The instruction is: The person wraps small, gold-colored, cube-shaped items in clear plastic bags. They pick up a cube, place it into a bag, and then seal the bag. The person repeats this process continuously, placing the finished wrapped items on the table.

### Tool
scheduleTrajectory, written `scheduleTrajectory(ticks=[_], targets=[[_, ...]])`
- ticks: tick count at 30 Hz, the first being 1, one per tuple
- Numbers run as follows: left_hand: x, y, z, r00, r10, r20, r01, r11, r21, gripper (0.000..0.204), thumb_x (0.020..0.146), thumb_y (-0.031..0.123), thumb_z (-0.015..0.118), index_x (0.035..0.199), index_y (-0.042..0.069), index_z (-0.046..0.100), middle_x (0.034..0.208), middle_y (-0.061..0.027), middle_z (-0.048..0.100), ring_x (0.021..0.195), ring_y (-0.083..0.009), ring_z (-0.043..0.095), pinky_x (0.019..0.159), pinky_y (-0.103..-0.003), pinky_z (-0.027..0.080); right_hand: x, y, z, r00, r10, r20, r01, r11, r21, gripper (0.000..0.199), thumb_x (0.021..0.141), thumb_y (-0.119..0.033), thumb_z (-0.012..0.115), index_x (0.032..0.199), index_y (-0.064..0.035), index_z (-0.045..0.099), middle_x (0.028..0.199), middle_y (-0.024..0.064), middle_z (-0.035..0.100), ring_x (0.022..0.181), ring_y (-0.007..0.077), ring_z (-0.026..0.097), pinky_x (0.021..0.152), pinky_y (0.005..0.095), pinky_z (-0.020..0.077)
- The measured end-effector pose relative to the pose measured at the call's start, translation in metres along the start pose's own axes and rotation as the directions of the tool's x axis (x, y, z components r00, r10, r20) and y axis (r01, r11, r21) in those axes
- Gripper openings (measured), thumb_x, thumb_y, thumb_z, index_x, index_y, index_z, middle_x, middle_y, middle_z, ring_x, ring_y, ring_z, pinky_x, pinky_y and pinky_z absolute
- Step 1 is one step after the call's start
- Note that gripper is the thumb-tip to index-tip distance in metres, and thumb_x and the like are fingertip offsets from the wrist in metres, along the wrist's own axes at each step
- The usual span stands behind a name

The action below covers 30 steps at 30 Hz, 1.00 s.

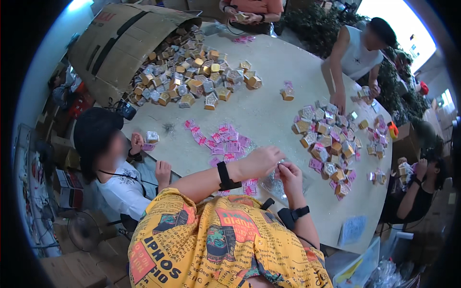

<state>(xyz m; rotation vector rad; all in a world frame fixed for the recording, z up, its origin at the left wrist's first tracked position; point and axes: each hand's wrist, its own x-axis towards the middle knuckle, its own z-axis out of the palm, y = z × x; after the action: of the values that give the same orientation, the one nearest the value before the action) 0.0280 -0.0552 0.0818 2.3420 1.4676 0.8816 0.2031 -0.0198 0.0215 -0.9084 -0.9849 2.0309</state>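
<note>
Just in front of my body, my left hand and my right hand meet over crumpled clear plastic bags. My right thumb and fingers pinch a bit of clear plastic. The fingers of my left hand are closed and curl down beside it; what lies under them is partly hidden. Beyond my left wrist, several pink printed cards are strewn over the table, and more pink cards lie under my left forearm.
A tipped cardboard box spills gold and silver glittery blocks onto the pale table. Bagged blocks with pink cards are heaped at right. Co-workers sit left and right; another stands at the far side. A bluish-white stack lies near the right edge.
</note>
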Motion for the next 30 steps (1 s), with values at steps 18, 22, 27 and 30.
scheduleTrajectory(ticks=[18, 22, 27, 30], targets=[[-0.012, -0.067, 0.035, 0.799, -0.417, 0.434, 0.599, 0.479, -0.642, 0.011, 0.068, 0.011, 0.063, 0.068, 0.000, 0.066, 0.059, -0.0072, 0.062, 0.054, -0.0134, 0.058, 0.053, -0.029, 0.047, 0.026, -0.028, 0.018, 0.738, -0.269, 0.619, 0.628, -0.062, -0.776, 0.010, 0.076, -0.004, 0.061, 0.086, -0.0037, 0.061, 0.073, 0.0102, 0.060, 0.063, 0.0245, 0.060, 0.054, 0.0333, 0.0486], [-0.017, -0.087, 0.045, 0.694, -0.421, 0.584, 0.709, 0.262, -0.654, 0.015, 0.067, 0.016, 0.064, 0.066, 0.001, 0.067, 0.057, -0.0113, 0.061, 0.051, -0.0146, 0.057, 0.052, -0.031, 0.046, 0.037, -0.021, 0.021, 0.733, -0.132, 0.667, 0.640, -0.200, -0.742, 0.013, 0.074, -0.005, 0.059, 0.086, -0.0055, 0.057, 0.074, 0.0103, 0.057, 0.065, 0.0277, 0.059, 0.055, 0.0373, 0.0487], [-0.006, -0.141, 0.034, 0.781, -0.583, 0.225, 0.625, 0.731, -0.275, 0.026, 0.070, 0.025, 0.059, 0.064, 0.001, 0.064, 0.062, -0.0196, 0.061, 0.056, -0.0316, 0.060, 0.059, -0.042, 0.047, 0.053, -0.005, 0.010, 0.778, -0.198, 0.596, 0.580, -0.140, -0.803, 0.009, 0.074, -0.006, 0.060, 0.083, -0.0056, 0.056, 0.073, 0.0110, 0.055, 0.064, 0.0292, 0.059, 0.055, 0.0387, 0.0483], [-0.001, -0.219, 0.003, 0.639, -0.649, -0.413, 0.750, 0.643, 0.151, 0.032, 0.071, 0.020, 0.065, 0.096, 0.002, 0.056, 0.098, -0.0185, 0.054, 0.090, -0.0361, 0.056, 0.073, -0.046, 0.047, 0.050, -0.012, 0.006, 0.835, -0.241, 0.495, 0.497, -0.059, -0.866, 0.008, 0.075, -0.006, 0.061, 0.082, -0.0052, 0.056, 0.072, 0.0124, 0.055, 0.063, 0.0311, 0.058, 0.056, 0.0398, 0.0477]])
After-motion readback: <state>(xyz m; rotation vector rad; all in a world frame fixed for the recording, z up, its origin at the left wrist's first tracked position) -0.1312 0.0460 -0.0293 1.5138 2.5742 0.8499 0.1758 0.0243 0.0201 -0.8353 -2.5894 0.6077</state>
